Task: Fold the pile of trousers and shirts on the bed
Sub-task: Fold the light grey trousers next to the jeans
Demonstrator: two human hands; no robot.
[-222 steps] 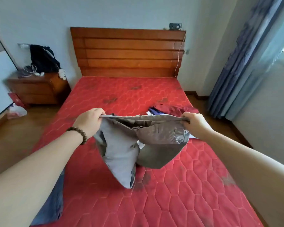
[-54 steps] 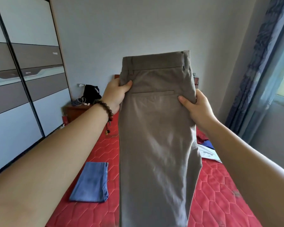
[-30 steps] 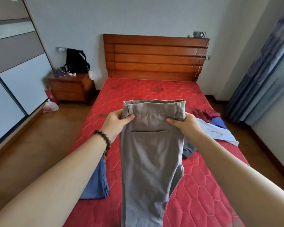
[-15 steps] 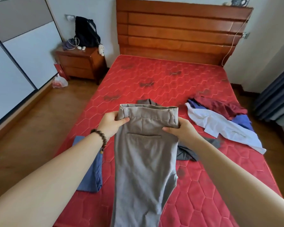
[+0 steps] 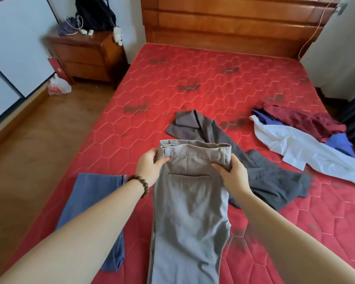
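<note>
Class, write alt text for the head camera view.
Two hands, left hand and right hand, grip the waistband of grey trousers over a red mattress. Folded blue trousers lie left; unfolded shirts right.

Matt grey cloth trousers (image 5: 190, 212) over a quilted red mattress (image 5: 193, 78); glossy wooden headboard (image 5: 234, 23).

Wooden floor (image 5: 39, 140) — brown nightstand (image 5: 86, 56), headboard (image 5: 234, 23)

Grey-beige trousers (image 5: 190, 212), red hex-quilted mattress (image 5: 193, 78) (dk stains), blue folded trousers (image 5: 90, 201).
</note>
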